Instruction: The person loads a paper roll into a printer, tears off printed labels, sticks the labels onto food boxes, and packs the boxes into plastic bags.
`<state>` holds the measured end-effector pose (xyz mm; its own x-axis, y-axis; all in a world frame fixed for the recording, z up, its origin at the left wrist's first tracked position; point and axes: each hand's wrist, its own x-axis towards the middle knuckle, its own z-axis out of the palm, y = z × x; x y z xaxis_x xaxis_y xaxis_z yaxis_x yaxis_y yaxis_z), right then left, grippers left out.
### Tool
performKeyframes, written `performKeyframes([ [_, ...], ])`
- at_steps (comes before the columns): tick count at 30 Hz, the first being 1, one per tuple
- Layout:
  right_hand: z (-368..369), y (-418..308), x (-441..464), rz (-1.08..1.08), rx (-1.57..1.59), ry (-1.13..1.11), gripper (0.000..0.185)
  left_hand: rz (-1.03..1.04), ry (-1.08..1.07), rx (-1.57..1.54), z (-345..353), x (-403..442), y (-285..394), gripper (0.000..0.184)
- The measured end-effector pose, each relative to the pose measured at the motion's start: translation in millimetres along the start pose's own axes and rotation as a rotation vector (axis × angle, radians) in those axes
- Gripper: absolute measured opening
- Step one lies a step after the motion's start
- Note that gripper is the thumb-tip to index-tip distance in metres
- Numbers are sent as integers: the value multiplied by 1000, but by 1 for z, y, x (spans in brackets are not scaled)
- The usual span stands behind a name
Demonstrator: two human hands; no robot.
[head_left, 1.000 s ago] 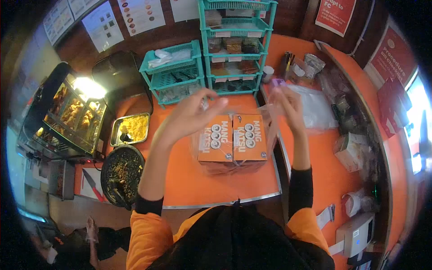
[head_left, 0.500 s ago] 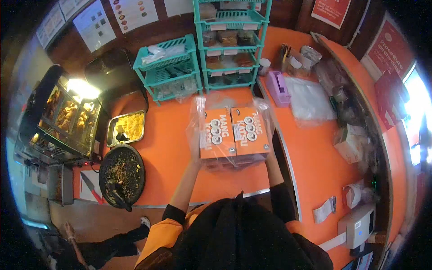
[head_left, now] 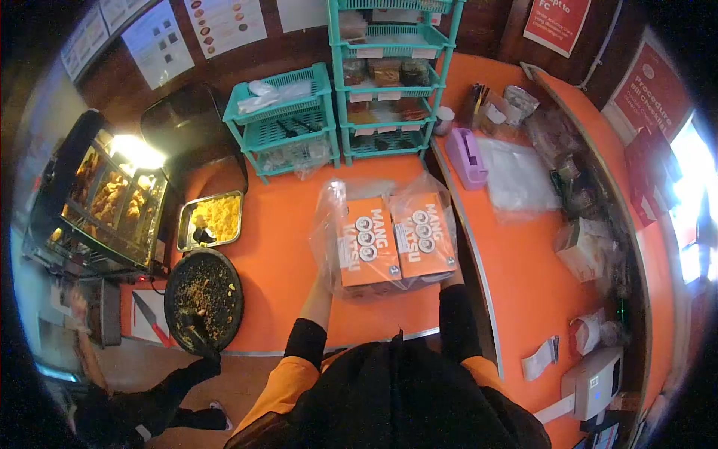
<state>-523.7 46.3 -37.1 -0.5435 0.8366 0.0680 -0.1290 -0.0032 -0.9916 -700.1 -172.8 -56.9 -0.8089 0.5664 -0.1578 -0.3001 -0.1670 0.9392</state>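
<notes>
Two orange-and-white printed boxes (head_left: pixel 425 233) stand side by side in a clear plastic bag (head_left: pixel 326 224), over the orange counter in front of me. My left hand (head_left: pixel 321 281) is at the bag's lower left side. At its lower right corner is my right hand (head_left: pixel 453 280). The two hands hold the bag between them, but most of their fingers are hidden behind the plastic and boxes. The upper part of the bag hangs loose around the boxes, and more of the load shows dimly beneath them.
Left are a lit food warmer (head_left: pixel 112 202), a tray of yellow food (head_left: pixel 184 224), a black round pan (head_left: pixel 224 314) and a knife (head_left: pixel 153 320). Green racks (head_left: pixel 385 97) stand behind. A purple tape dispenser (head_left: pixel 467 161) and plastic bags (head_left: pixel 520 179) lie right. Another person (head_left: pixel 142 408) is lower left.
The boxes have turned slightly and now lean askew in the bag, which stays between my hands. The other person's arm has moved up toward the warmer's side.
</notes>
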Motion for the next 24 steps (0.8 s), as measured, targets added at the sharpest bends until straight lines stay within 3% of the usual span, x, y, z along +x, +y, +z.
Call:
performKeyframes([
  [5, -3, 11, 19, 22, 31, -28, 58, 101, 28, 24, -10, 11, -20, 42],
  [9, -38, 30, 42, -79, 159, -31, 58, 401, 106, 68, -46, 37, -4, 41],
  [10, -39, -12, 25, -176, 127, 62, 46, 226, 103, -223, -42, 14, 36, 36],
  [11, -25, -59, 8, -217, -243, -133, 43, 227, 118, -217, -28, -16, 77, 36],
  [12, -10, -107, -10, -348, -662, -315, 39, 592, 82, 481, -5, -46, 118, 33],
  [13, 5, -154, -27, -531, -957, -466, 36, 734, 37, 856, 13, -54, 125, 31],
  [14, 21, -136, -32, -614, -1034, -451, 33, 919, 31, 1199, 31, -61, 131, 30],
  [16, 44, -106, -41, -863, -1268, -378, 24, 851, -244, 1227, 59, -64, 123, 15],
  [17, 42, -126, -44, -867, -1260, -380, 24, 851, -238, 1234, 64, -76, 143, 15],
  [19, 34, -189, -39, -137, -427, -465, 25, 60, -98, 451, 81, -104, 204, 9],
  [20, 17, -188, -33, -261, -434, -416, 23, 43, -82, 442, 81, -99, 192, 9],
  [22, 8, -185, -30, -267, -446, -473, 21, 373, -169, 268, 82, -76, 169, 17],
  [24, 13, -201, -37, -226, -386, -570, 17, 421, -254, 411, 107, -92, 169, 23],
])
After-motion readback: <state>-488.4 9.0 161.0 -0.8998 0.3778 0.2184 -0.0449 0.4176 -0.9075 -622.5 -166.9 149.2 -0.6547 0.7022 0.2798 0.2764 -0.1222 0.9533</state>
